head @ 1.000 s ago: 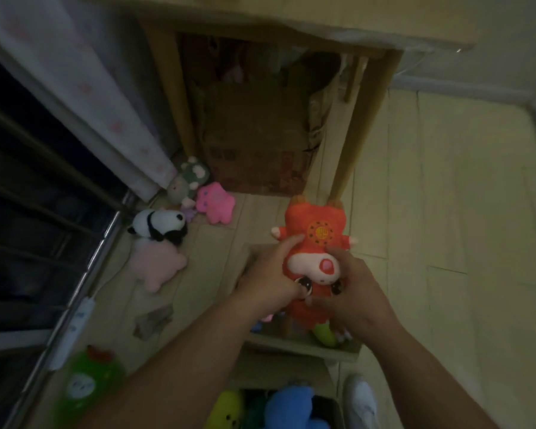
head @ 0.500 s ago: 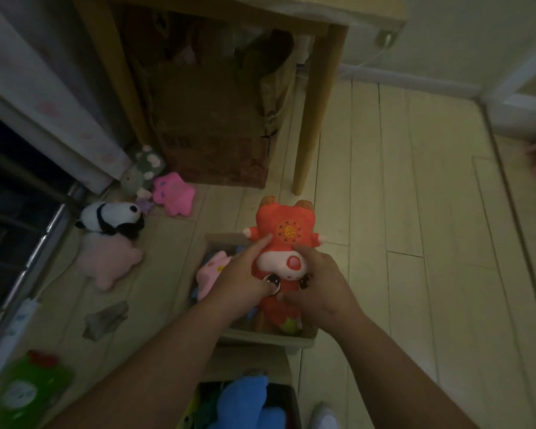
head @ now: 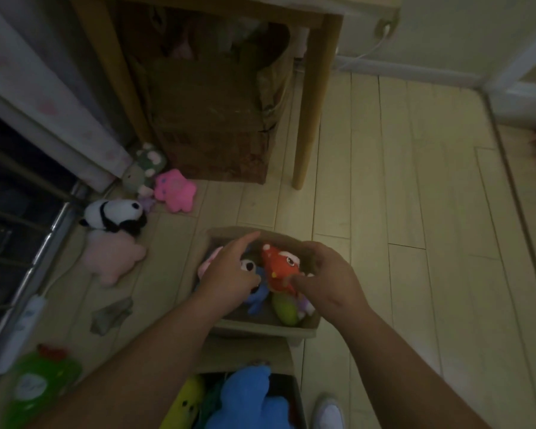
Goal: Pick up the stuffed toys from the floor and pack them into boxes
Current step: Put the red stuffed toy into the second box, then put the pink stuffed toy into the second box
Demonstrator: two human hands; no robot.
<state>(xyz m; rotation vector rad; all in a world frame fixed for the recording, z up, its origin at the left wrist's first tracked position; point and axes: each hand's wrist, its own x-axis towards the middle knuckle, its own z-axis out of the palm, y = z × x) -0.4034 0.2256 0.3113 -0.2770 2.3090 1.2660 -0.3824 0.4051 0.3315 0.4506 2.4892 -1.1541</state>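
Note:
A red stuffed toy (head: 279, 267) lies inside the open cardboard box (head: 260, 329) on the floor, on top of a blue toy (head: 257, 300), a green one (head: 285, 308) and a pink one (head: 205, 265). My right hand (head: 328, 275) pinches the red toy's lower edge. My left hand (head: 229, 274) hovers over the box's left half, fingers spread, index finger pointing forward. On the floor to the left lie a panda (head: 112, 215), a pale pink toy (head: 113, 257), a bright pink toy (head: 174, 191) and a grey-green toy (head: 143, 168).
A second box (head: 296, 394) at my feet holds a large blue toy (head: 248, 397) and a yellow one (head: 186, 404). A green toy (head: 37, 385) lies bottom left. Table leg (head: 310, 103) and a brown carton (head: 211, 119) stand behind. A power strip (head: 22, 323) lies left.
The red toy has gone from held upright above the box to lying down inside it. My left hand let go and spread open; my right hand still touches it.

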